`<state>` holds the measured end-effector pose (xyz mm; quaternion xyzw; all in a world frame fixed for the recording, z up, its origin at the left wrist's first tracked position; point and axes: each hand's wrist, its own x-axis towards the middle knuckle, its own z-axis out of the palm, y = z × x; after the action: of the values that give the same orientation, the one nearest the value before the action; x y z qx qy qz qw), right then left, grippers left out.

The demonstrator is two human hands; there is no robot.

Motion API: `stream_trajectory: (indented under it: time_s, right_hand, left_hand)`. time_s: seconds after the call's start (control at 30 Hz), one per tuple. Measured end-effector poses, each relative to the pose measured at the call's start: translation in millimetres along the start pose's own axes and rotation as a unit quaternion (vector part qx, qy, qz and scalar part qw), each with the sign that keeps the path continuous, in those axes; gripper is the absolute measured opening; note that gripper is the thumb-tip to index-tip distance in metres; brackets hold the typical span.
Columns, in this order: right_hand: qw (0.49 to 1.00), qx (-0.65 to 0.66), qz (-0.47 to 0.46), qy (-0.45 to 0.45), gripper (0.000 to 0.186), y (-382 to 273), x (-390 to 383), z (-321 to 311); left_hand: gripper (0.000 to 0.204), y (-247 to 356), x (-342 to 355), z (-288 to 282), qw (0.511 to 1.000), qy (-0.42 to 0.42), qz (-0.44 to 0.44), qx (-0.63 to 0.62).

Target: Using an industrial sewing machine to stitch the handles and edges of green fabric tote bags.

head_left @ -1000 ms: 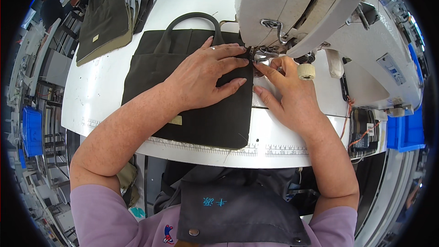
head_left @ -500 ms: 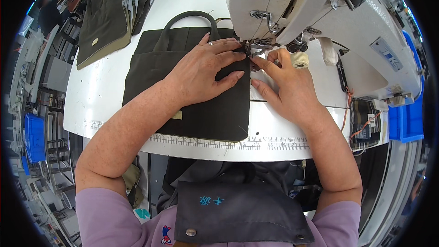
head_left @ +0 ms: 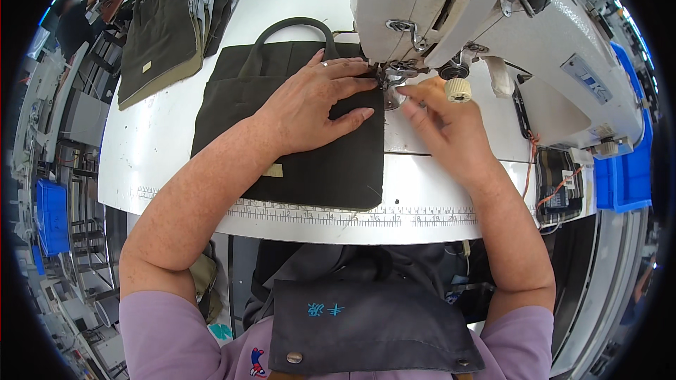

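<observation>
A dark olive fabric bag (head_left: 331,176) lies flat on the sewing table, its curved handle (head_left: 292,22) toward the far side and a small pale label on its front. My left hand (head_left: 310,102) rests on the bag with fingers spread, fingertips close to the presser foot (head_left: 391,76) of the sewing machine (head_left: 401,0). The bag's right edge runs beneath the needle area. Just right of that edge, my right hand (head_left: 451,123) hovers near the presser foot, apart from the bag. Its thumb and fingers are blurred, and whether they hold anything cannot be made out.
More dark bags (head_left: 158,49) are stacked at the far left of the table. A printed ruler strip (head_left: 352,218) runs along the near edge. Blue bins (head_left: 623,176) stand at the right, beside a dark striped item (head_left: 560,179) and an orange cord (head_left: 531,162).
My right hand has drawn slightly right, away from the bag's edge. The bag's near edge has shifted a little away from me; my left hand stays on the fabric.
</observation>
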<state>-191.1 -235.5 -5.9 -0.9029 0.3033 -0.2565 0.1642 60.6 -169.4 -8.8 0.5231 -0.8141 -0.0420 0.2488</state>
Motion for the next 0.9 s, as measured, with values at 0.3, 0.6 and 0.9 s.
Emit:
stream_trajectory:
  time_s: [0.3,0.6,0.9]
  right_hand:
    - [0.902,0.389,0.102,0.154,0.037,23,19,2]
    - [0.903,0.385,0.077,0.172,0.040,20,22,1]
    - [0.906,0.376,0.096,0.167,0.039,17,20,0]
  left_hand:
    - [0.041,0,1,2,1.000,0.004,0.005,0.004]
    - [0.042,4,-2,-1,1.000,-0.009,0.010,0.013]
    - [0.042,6,-1,-3,1.000,-0.019,-0.002,0.001]
